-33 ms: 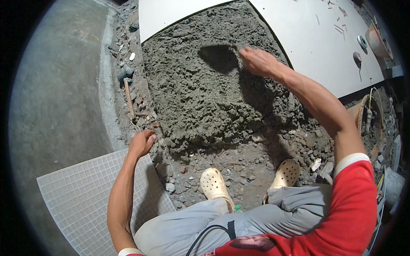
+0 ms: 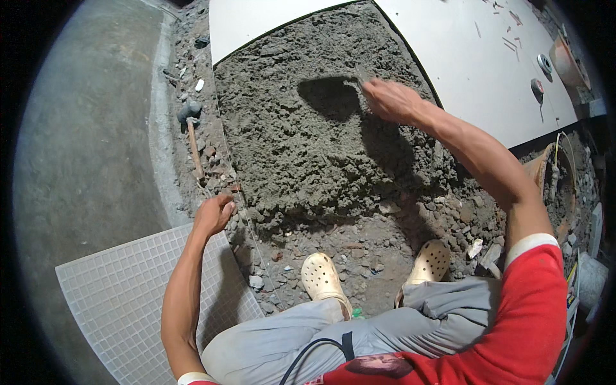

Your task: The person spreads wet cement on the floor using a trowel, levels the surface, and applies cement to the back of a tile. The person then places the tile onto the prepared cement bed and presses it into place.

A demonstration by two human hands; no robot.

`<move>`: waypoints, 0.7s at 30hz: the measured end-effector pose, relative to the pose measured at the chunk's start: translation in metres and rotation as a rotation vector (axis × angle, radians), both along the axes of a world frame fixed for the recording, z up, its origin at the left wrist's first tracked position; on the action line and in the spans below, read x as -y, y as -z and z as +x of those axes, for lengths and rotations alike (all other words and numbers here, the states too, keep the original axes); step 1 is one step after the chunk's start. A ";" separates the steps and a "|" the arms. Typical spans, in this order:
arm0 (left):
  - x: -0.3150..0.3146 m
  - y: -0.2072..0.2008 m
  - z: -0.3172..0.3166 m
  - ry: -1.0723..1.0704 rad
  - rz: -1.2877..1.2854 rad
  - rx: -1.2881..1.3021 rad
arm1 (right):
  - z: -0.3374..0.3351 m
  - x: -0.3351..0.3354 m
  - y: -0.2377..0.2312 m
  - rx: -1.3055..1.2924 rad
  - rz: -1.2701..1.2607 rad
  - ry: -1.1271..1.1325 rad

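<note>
My right hand is closed round the grip of a trowel, low over a bed of grey mortar. Beside the trowel lies a dark patch; I cannot tell how much of it is blade and how much shadow. My left hand, fingers curled, is at the upper corner of a tile that shows its pale, ridged back. What those fingers hold, if anything, is hidden. Just beyond them a mallet with a dark head and wooden handle lies on rubble.
Smooth white tiles border the mortar at the far and right sides. On them lie a tape roll, a tape measure and small scraps. A string runs along the mortar's left edge. Bare concrete stretches left; rubble surrounds my shoes.
My right hand and the trowel have shifted slightly toward me and to the right. My left hand, the tile and the mallet stay where they were.
</note>
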State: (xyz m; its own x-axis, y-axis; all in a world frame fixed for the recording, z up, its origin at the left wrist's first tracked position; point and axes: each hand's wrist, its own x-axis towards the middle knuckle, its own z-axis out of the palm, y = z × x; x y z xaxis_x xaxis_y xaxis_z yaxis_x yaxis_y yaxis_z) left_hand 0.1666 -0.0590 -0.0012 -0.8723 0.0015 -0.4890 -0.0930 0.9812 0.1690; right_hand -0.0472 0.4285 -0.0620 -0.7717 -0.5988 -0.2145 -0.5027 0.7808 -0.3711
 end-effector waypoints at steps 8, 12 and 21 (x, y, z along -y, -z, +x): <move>-0.004 -0.003 -0.005 -0.012 -0.005 -0.008 | -0.035 -0.042 -0.001 -0.269 -0.124 0.057; -0.006 -0.006 -0.007 -0.006 -0.013 -0.015 | -0.061 -0.006 0.014 -0.260 -0.073 0.289; 0.004 -0.003 -0.004 -0.036 -0.008 0.013 | -0.035 -0.031 -0.022 -0.043 -0.171 0.105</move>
State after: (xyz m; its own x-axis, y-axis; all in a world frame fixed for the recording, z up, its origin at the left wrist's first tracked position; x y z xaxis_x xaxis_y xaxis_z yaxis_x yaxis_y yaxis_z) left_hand 0.1626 -0.0632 0.0015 -0.8651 -0.0336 -0.5004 -0.1305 0.9784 0.1601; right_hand -0.0827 0.4597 -0.0402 -0.8382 -0.5391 -0.0819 -0.4400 0.7573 -0.4825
